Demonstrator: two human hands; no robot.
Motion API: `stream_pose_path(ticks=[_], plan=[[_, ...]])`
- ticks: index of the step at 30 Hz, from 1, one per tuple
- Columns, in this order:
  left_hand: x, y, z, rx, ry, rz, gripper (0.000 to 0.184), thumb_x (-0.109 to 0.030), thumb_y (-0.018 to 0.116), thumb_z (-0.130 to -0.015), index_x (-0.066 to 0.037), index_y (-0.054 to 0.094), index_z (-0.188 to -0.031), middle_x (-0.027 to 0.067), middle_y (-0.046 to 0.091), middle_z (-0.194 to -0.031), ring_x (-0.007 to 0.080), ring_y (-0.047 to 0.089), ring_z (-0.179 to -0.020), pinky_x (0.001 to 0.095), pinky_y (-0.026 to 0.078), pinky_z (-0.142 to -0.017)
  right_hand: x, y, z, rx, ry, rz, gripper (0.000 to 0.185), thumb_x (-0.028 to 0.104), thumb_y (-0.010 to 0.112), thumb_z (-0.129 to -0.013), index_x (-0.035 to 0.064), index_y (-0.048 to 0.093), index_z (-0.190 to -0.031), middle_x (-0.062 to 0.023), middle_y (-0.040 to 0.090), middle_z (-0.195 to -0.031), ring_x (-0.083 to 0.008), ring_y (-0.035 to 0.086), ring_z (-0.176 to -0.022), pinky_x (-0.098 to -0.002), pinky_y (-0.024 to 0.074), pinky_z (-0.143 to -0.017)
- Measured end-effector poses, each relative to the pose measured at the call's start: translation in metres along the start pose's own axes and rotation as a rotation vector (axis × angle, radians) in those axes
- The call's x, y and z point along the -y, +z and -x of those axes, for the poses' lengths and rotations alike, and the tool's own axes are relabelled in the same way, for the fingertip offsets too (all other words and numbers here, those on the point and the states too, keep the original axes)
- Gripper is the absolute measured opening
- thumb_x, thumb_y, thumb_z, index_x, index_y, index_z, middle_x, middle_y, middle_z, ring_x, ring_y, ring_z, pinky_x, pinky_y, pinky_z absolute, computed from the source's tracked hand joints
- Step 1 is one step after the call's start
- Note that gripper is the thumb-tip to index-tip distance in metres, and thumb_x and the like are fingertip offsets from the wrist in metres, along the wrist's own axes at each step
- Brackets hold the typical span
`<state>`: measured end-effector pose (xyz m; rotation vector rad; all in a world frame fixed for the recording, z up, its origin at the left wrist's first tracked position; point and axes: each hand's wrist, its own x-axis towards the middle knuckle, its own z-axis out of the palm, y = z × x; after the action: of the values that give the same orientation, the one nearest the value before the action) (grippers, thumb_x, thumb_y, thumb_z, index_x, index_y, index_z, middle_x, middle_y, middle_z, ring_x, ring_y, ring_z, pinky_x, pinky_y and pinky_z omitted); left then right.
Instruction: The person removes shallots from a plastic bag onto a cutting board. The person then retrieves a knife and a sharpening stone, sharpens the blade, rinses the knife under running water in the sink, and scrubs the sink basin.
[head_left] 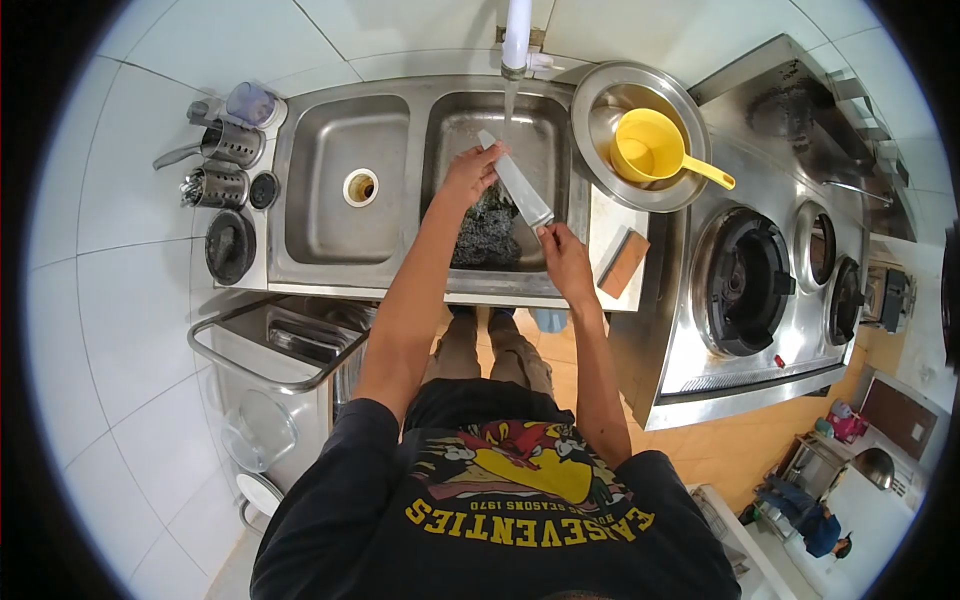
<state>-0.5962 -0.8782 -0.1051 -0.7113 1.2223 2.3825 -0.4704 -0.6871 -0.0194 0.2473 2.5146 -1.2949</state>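
Note:
Over the right sink basin (436, 235), I hold a long, flat, pale grey bar (518, 184) at a slant; its exact kind I cannot make out. My left hand (472, 172) is closed on its upper part. Near the wider lower end, the fingers of my right hand (567, 262) pinch it. A stream of water (509, 103) seems to fall from the white tap pipe (516, 40) just behind the bar's upper tip. Below my hands, a dark, mesh-like mass (487, 238) lies in the basin.
A steel bowl (590, 110) with a yellow dipper (648, 146) stands right of the basin, near a brown block (624, 263). Farther right is a gas stove (700, 370). The left basin (345, 120) adjoins utensil holders (232, 145). Another person (822, 530) is at far right.

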Motion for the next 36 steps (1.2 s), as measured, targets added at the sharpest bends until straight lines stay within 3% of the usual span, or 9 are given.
stream_pose_path(ticks=[6,12,15,20,23,27,29,32,36], plan=[[-0.005,-0.016,-0.016,-0.058,-0.005,-0.049,0.023,-0.024,0.071,-0.087,-0.007,0.066,-0.101,0.0040,0.069,-0.102,0.0146,0.063,-0.094,0.0293,0.050,-0.087,-0.007,-0.005,0.010,0.032,0.036,0.016,0.030,0.030,0.053,-0.097,0.0015,0.061,-0.100,-0.0209,0.063,-0.074,-0.0358,0.062,-0.070,-0.0417,0.0453,-0.065],[-0.008,-0.016,0.000,-0.061,0.019,0.340,0.036,-0.031,0.071,-0.087,-0.007,0.061,-0.112,0.0048,0.067,-0.101,0.0183,0.064,-0.098,0.0360,0.052,-0.090,-0.010,0.002,0.008,-0.008,0.037,-0.086,0.030,0.028,0.053,-0.097,-0.0014,0.060,-0.096,-0.0180,0.061,-0.069,-0.0303,0.060,-0.064,-0.0410,0.0453,-0.063],[0.011,0.003,0.019,0.090,-0.132,0.063,0.037,-0.032,0.068,-0.090,-0.006,0.058,-0.114,0.0055,0.067,-0.101,0.0187,0.066,-0.095,0.0355,0.055,-0.087,-0.005,0.007,-0.008,0.007,0.068,-0.144,0.031,0.027,0.054,-0.097,-0.0031,0.059,-0.094,-0.0173,0.060,-0.066,-0.0287,0.059,-0.061,-0.0406,0.0460,-0.062],[0.029,0.016,0.033,-0.070,-0.073,-0.233,0.031,-0.032,0.067,-0.091,-0.007,0.059,-0.109,0.0045,0.067,-0.098,0.0160,0.067,-0.089,0.0319,0.056,-0.083,0.018,0.022,-0.022,0.091,0.210,-0.301,0.029,0.024,0.053,-0.097,-0.0033,0.060,-0.092,-0.0166,0.059,-0.061,-0.0323,0.061,-0.062,-0.0434,0.0471,-0.063],[0.023,0.010,0.029,-0.127,0.024,-0.252,0.028,-0.030,0.068,-0.090,-0.004,0.063,-0.102,0.0035,0.067,-0.089,0.0135,0.066,-0.081,0.0301,0.056,-0.075,-0.015,0.045,-0.061,-0.138,-0.163,0.043,0.024,0.020,0.054,-0.095,-0.0028,0.061,-0.092,-0.0169,0.061,-0.065,-0.0370,0.062,-0.064,-0.0452,0.0473,-0.064],[-0.002,0.020,0.048,-0.240,0.217,-0.580,0.032,-0.031,0.069,-0.088,0.000,0.067,-0.093,0.0063,0.069,-0.079,0.0145,0.066,-0.075,0.0333,0.054,-0.069,0.017,0.056,-0.108,-0.409,-0.411,0.002,0.018,0.015,0.057,-0.092,-0.0026,0.063,-0.093,-0.0182,0.064,-0.071,-0.0383,0.062,-0.065,-0.0437,0.0480,-0.064],[0.002,0.010,0.036,-0.329,0.385,-0.815,0.038,-0.037,0.069,-0.086,0.001,0.068,-0.091,0.0126,0.069,-0.077,0.0237,0.065,-0.071,0.0387,0.050,-0.068,0.028,0.059,-0.131,-0.335,-0.422,-0.078,0.017,0.014,0.061,-0.090,-0.0030,0.063,-0.094,-0.0191,0.065,-0.076,-0.0334,0.064,-0.066,-0.0389,0.0486,-0.062],[-0.009,0.011,0.037,-0.373,0.481,-0.994,0.039,-0.039,0.068,-0.086,0.000,0.067,-0.092,0.0178,0.068,-0.079,0.0340,0.065,-0.074,0.0405,0.049,-0.069,0.042,0.068,-0.153,-0.001,-0.071,-0.642,0.015,0.012,0.060,-0.090,-0.0025,0.065,-0.092,-0.0166,0.067,-0.077,-0.0297,0.064,-0.068,-0.0354,0.0497,-0.065],[-0.016,0.013,0.029,-0.264,0.453,-1.015,0.035,-0.035,0.065,-0.088,-0.001,0.067,-0.095,0.0203,0.069,-0.084,0.0371,0.066,-0.084,0.0432,0.049,-0.072,0.047,0.055,-0.154,-0.142,-0.230,-0.406,0.018,0.013,0.057,-0.093,-0.0017,0.066,-0.096,-0.0135,0.069,-0.085,-0.0277,0.064,-0.072,-0.0335,0.0515,-0.071]])
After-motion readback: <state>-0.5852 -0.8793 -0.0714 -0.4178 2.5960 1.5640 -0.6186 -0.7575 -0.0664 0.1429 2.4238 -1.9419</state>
